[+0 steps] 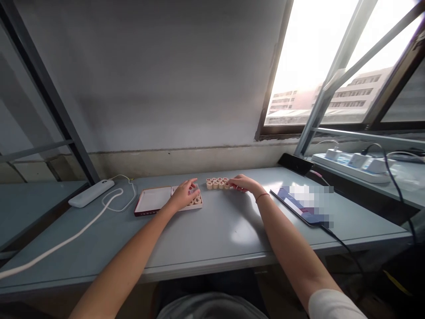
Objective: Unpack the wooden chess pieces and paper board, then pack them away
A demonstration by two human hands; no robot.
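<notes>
Pieces (218,183) pale, round (dark-marked).

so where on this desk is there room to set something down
Bare desk lies between your forearms, in front of the round pieces, and between the white cable and left forearm. Crowded: the pieces by your right hand and the open box under your left hand.

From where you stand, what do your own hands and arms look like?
Both are human hands, without gloves. The right hand has a thin reddish band around its wrist, and a pale sleeve shows farther up that arm. The left hand shows no wristband, and no sleeve is visible there.
</notes>
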